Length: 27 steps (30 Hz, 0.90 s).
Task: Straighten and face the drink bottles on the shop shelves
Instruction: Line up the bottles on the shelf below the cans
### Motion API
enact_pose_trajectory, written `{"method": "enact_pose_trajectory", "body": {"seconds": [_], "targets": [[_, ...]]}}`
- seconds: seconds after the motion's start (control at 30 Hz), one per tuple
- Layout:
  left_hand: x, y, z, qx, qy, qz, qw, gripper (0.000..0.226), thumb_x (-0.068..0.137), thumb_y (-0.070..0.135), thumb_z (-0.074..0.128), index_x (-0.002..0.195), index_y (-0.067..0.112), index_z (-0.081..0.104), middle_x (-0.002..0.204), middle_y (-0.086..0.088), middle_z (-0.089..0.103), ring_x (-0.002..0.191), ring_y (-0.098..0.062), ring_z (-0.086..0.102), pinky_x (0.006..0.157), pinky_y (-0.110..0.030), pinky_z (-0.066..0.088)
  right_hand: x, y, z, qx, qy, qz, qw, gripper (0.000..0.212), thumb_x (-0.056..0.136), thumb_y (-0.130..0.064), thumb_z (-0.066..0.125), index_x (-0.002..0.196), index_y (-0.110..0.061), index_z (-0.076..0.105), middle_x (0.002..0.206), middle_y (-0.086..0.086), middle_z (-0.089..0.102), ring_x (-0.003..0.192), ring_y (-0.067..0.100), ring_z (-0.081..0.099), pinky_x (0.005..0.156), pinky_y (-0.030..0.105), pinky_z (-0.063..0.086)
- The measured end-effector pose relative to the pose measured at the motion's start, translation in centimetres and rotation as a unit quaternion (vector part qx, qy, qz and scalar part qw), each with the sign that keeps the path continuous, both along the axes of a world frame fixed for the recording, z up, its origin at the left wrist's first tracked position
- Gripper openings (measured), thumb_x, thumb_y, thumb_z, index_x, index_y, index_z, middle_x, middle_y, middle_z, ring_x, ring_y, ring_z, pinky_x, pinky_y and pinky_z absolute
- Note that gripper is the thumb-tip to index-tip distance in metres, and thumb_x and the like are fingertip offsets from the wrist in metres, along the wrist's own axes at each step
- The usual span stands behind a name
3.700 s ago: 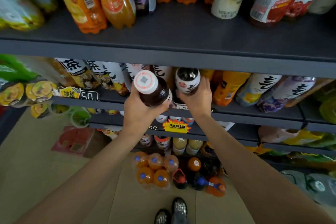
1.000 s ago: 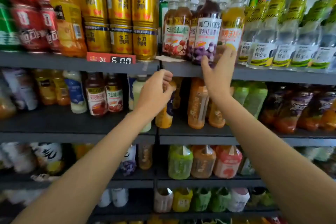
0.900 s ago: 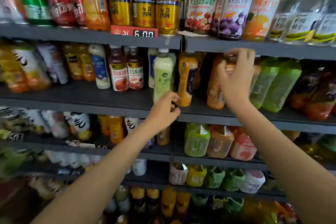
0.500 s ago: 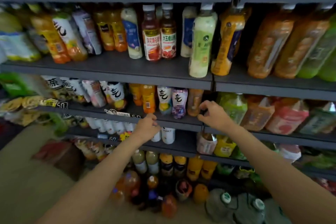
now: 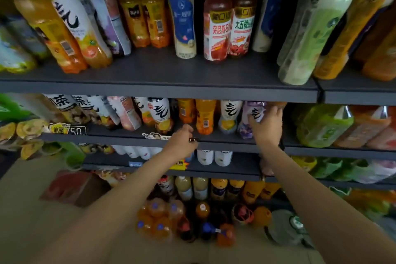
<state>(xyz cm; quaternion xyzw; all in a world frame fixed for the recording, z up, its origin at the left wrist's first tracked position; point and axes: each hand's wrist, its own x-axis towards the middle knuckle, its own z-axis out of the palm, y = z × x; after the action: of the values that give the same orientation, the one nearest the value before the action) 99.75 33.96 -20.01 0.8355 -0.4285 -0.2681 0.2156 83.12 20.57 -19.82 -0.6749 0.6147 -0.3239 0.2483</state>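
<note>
My right hand (image 5: 266,128) reaches into the second shelf (image 5: 227,142) and curls round an amber bottle (image 5: 276,104). Only that bottle's top shows above my fingers. My thumb lies against the purple-labelled bottle (image 5: 249,121) next to it. Left of that stand a white-and-yellow labelled bottle (image 5: 228,117) and an orange juice bottle (image 5: 204,117), both upright. My left hand (image 5: 182,140) sits at the shelf's front edge with its fingers loosely curled, beside a small dark tag (image 5: 192,140), holding no bottle.
The upper shelf (image 5: 162,88) carries two red-labelled juice bottles (image 5: 228,23), a cream bottle with a blue label (image 5: 182,17) and leaning orange bottles at the left. Green and orange cartons (image 5: 323,126) stand to the right. Shrink-wrapped orange bottles (image 5: 159,218) and a box (image 5: 70,186) sit on the floor.
The view has dropped from the can shelf to the lower shelves. My right hand moved to the amber bottle, and my left hand came down to the shelf edge.
</note>
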Motion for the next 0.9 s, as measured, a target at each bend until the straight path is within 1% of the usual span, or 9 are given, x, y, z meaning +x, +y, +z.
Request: {"method": "enact_pose_trajectory", "body": {"seconds": [0.13,0.27,0.37,0.43,0.5,0.53,0.6,0.73,0.9], "targets": [[1.6,-0.6,-1.5,-0.01,0.028,0.007,1.0,0.041,0.09,0.012,0.055,0.128,0.004,0.042,0.128,-0.011,0.052,0.112,-0.027,0.052,0.088,-0.032,0.04,1.9,2.3,-0.1,-0.032,-0.017,0.083,0.996,0.027,0.086,-0.022,0.065,0.106,-0.003,0.061,0.103,0.014,0.066,0.095,0.031,0.062,0.078,0.038,0.05],[2.5,-0.3,-2.4,-0.016,0.042,0.015,0.999,0.039,0.09,0.007,0.055,0.126,0.0,0.042,0.124,-0.014,0.053,0.113,-0.029,0.053,0.089,-0.032,0.041,6.9,3.9,-1.2,0.067,-0.012,0.214,0.974,0.058,0.081,-0.029,0.072,0.128,-0.004,0.049,0.117,0.013,0.062,0.107,0.028,0.059,0.085,0.031,0.047],[3.9,0.9,-2.6,-0.023,0.042,0.023,0.999,0.041,0.09,0.006,0.054,0.128,0.001,0.041,0.124,-0.014,0.052,0.11,-0.028,0.054,0.08,-0.026,0.04,10.8,3.2,-1.7,0.165,-0.073,0.166,0.97,0.079,0.075,-0.038,0.076,0.134,-0.005,0.036,0.115,0.013,0.062,0.104,0.033,0.061,0.082,0.035,0.051],[4.8,2.0,-2.1,-0.025,0.033,0.038,0.998,0.042,0.09,0.008,0.053,0.13,0.004,0.04,0.124,-0.011,0.053,0.108,-0.028,0.055,0.075,-0.022,0.036,12.6,2.6,-2.0,0.23,-0.113,0.112,0.96,0.078,0.078,-0.034,0.074,0.136,-0.006,0.03,0.118,0.008,0.057,0.104,0.027,0.059,0.074,0.022,0.046],[5.7,2.8,-1.6,-0.032,0.018,0.049,0.998,0.041,0.091,0.009,0.053,0.129,0.006,0.041,0.121,-0.011,0.056,0.105,-0.03,0.057,0.073,-0.023,0.035,13.6,2.2,-2.1,0.255,-0.166,0.068,0.95,0.071,0.081,-0.028,0.073,0.136,-0.007,0.033,0.111,0.004,0.055,0.087,0.02,0.059,0.054,0.011,0.043],[6.0,3.1,-1.4,-0.04,0.018,0.054,0.998,0.039,0.091,0.009,0.053,0.128,0.006,0.042,0.12,-0.011,0.057,0.104,-0.03,0.057,0.073,-0.023,0.036,13.9,1.9,-2.2,0.25,-0.178,0.046,0.951,0.068,0.08,-0.027,0.073,0.134,-0.008,0.035,0.11,0.004,0.057,0.083,0.02,0.06,0.052,0.011,0.043],[6.5,3.5,-1.1,-0.056,0.029,0.059,0.996,0.038,0.091,0.009,0.053,0.127,0.006,0.042,0.121,-0.009,0.055,0.105,-0.028,0.056,0.077,-0.025,0.039,14.2,2.2,-2.5,0.215,-0.139,0.03,0.966,0.065,0.079,-0.026,0.074,0.131,-0.007,0.039,0.118,0.012,0.061,0.097,0.027,0.062,0.072,0.023,0.046],[6.1,3.1,-0.8,0.011,0.055,-0.041,0.998,0.048,0.093,0.012,0.052,0.136,0.006,0.032,0.134,-0.008,0.047,0.11,-0.025,0.053,0.083,-0.027,0.04,12.5,4.4,-3.9,0.144,-0.075,0.109,0.981,0.069,0.071,-0.027,0.079,0.124,-0.004,0.041,0.115,0.018,0.061,0.104,0.036,0.059,0.084,0.039,0.049],[6.5,1.8,1.2,0.029,0.107,-0.12,0.987,0.063,0.086,0.008,0.063,0.138,0.008,0.028,0.139,-0.007,0.041,0.117,-0.023,0.052,0.079,-0.022,0.047,8.1,4.8,-1.6,0.072,0.044,0.322,0.943,0.065,0.068,-0.026,0.083,0.121,-0.01,0.048,0.109,0.009,0.064,0.103,0.027,0.06,0.077,0.03,0.044]]}}
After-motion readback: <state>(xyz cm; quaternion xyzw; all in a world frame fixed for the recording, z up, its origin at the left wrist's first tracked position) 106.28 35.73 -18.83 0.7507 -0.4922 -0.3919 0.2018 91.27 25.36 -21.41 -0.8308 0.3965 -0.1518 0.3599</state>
